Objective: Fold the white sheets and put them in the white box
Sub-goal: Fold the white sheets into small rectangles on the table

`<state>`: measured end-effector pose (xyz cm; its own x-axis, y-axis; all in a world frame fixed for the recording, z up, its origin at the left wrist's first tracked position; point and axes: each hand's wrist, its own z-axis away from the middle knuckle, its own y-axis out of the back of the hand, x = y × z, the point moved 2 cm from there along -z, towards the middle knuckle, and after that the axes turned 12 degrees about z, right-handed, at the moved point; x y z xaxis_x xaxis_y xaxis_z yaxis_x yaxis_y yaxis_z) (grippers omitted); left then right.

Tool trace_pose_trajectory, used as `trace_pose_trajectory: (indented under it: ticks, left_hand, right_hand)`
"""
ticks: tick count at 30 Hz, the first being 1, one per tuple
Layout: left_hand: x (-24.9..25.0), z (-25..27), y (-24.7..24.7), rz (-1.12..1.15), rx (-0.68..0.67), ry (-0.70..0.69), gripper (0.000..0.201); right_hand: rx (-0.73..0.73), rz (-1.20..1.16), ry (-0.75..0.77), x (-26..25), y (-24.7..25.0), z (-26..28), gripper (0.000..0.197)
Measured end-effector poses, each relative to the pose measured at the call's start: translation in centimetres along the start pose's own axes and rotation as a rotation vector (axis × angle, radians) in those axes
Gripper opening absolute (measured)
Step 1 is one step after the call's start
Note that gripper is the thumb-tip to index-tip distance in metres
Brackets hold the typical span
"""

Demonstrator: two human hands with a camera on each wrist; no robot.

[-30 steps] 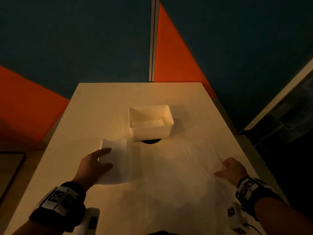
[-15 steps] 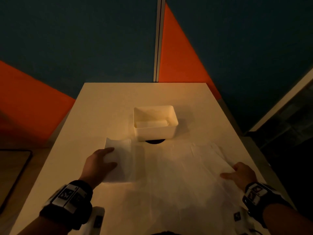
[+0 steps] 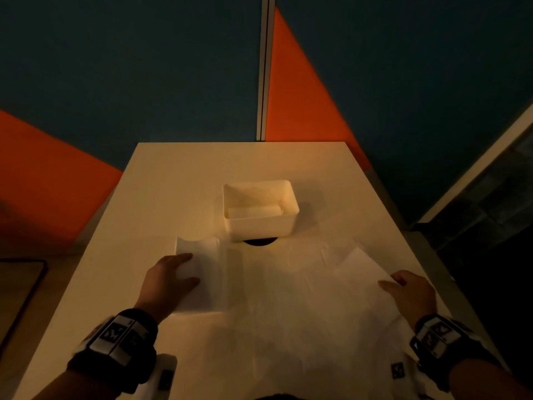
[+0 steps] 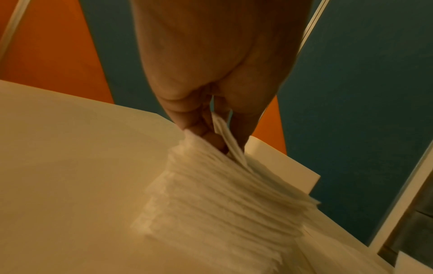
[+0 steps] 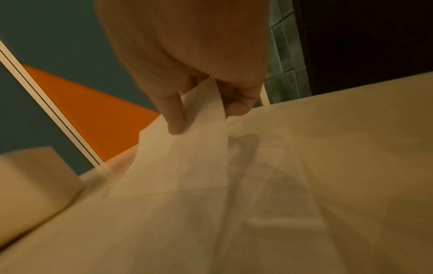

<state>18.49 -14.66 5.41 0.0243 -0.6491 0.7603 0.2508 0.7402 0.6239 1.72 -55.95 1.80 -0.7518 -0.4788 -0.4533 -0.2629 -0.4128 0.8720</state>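
Head view, L to R: left hand (image 3: 168,280) pinches the turned-over left flap of the white sheet (image 3: 288,298), thumb under, fingers on top; left wrist cam confirms the grip is clamped on that paper edge. Sheet lies spread on the worktop (image 3: 178,180) just in front of the white box (image 3: 261,210), which already has a folded sheet inside (image 3: 253,211). Right hand (image 3: 411,293) pinches the sheet's raised right edge btwn thumb and fingers.

Risks, as judged: paper looks thin, so pulling both ends apart could tear or crumple it. Uneven lift L vs R would likely give a skewed fold, too wide for the box. Dragging the sheet fwd might nudge the box. Dim light makes edges hard to align.
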Motion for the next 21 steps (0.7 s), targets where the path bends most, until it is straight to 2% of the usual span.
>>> trace_pose_trajectory:
  ticks: [4, 7, 11, 14, 17, 19, 21]
  left_hand:
    - [-0.3, -0.2, -0.1, 0.002, 0.007, -0.02, 0.051]
    - [-0.5, -0.3, -0.3, -0.021, 0.002, -0.04, 0.053]
    - [-0.6, -0.5, -0.2, -0.212, 0.08, -0.064, 0.073]
    - [1.3, -0.2, -0.5, -0.195, 0.096, -0.174, 0.079]
    - [3.8, 0.3, -1.3, -0.108, -0.078, -0.311, 0.091]
    - [5.5, 0.8, -1.8, 0.091, -0.26, -0.299, 0.102]
    - [7.0, 1.3, -2.5, 0.306, -0.412, -0.256, 0.097]
  right_hand:
    - [-0.019, -0.142, 0.051, -2.3, 1.0, 0.8, 0.022]
    - [-0.088, -0.224, 0.092, -4.9, 2.1, 1.5, 0.012]
    - [-0.178, -0.315, 0.223, -8.9, 4.1, 3.3, 0.01]
    - [-0.249, -0.316, 0.295, -11.8, 5.4, 4.6, 0.004]
    - [-0.323, -0.357, 0.368, -14.4, 6.3, 5.8, 0.003]
    - [-0.377, -0.374, 0.42, -16.0, 6.8, 6.7, 0.003]
    - [-0.445, -0.424, 0.461, -17.4, 7.1, 7.5, 0.004]
